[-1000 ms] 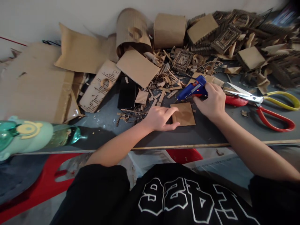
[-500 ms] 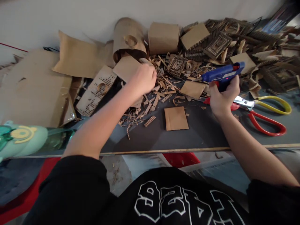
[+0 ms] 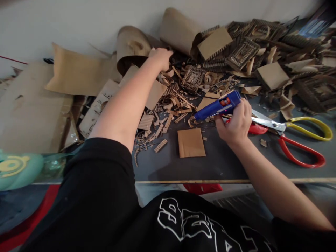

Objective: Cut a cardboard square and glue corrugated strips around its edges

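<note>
My right hand is wrapped round a blue hot glue gun, its nozzle pointing left and down over the cardboard scraps. In front of the nozzle a square cardboard piece lies flat on the dark table. My left hand is stretched far back, between a curled cardboard sheet with a hole and a second cardboard roll. Its fingers point down and are mostly hidden, so their grip does not show. Below that hand lie cardboard strips and shreds.
Large scissors with one yellow and one red handle lie at the right. Stacked corrugated cardboard pieces fill the back right. A flat cardboard sheet and a green bottle are at the left. The table edge runs before me.
My left hand has moved farther back, up to the rolls, and the right roll now tilts. My right hand has brought the glue gun lower and leftward, nozzle tipped down.
</note>
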Available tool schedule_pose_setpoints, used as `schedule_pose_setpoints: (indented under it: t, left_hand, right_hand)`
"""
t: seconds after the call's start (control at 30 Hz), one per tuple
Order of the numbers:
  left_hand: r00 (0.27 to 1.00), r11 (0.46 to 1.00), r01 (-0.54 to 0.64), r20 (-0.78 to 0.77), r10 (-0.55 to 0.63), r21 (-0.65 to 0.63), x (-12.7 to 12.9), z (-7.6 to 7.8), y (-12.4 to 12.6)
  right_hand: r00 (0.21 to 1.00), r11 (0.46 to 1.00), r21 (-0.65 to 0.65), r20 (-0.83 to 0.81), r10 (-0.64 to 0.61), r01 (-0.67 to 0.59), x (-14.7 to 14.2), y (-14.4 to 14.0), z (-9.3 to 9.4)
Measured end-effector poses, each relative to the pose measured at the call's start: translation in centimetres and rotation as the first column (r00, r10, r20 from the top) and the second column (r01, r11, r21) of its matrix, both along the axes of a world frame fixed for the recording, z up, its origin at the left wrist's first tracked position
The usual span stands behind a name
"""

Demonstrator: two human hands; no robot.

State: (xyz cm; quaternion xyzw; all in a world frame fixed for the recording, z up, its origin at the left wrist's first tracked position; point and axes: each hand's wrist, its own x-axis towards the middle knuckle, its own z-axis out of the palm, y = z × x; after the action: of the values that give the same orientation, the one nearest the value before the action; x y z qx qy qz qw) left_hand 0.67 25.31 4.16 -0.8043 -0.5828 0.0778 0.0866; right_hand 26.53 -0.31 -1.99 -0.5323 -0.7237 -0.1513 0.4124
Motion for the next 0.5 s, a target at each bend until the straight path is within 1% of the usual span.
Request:
schedule_pose_setpoints:
  t: [0.07,0.13,0.27,0.37,0.43,0.5]
  left_hand:
    - [0.998,0.997,-0.066,-0.024,0.065,-0.036,0.3,-0.3,0.6]
    - [0.995,0.995,-0.096,-0.013,0.096,-0.028,1.0,-0.8,1.0]
    - [0.992,0.995,-0.077,0.101,0.07,0.062,3.1,-1.6,1.2]
    - [0.975,0.99,-0.126,0.192,0.113,0.061,4.4,-1.9,1.9]
    - [0.963,0.988,-0.152,0.229,0.144,0.017,4.7,-1.9,2.9]
    - [0.955,0.992,-0.106,0.27,0.121,-0.07,4.4,-1.7,4.0]
  right_hand:
    - [1.0,1.0,-0.015,0.009,0.001,0.0,0.0,0.1,0.1]
    - [1.0,1.0,-0.012,0.024,0.007,-0.006,0.0,0.1,0.0]
    - [0.998,1.0,0.028,0.056,0.009,-0.01,0.0,0.2,0.1]
    - [0.997,0.999,0.034,0.075,-0.01,0.008,0.0,0.3,0.1]
    - [0.996,1.0,0.016,0.085,-0.02,0.019,0.0,0.4,0.0]
    - [0.996,1.0,-0.007,0.092,-0.019,0.02,0.0,0.4,-0.1]
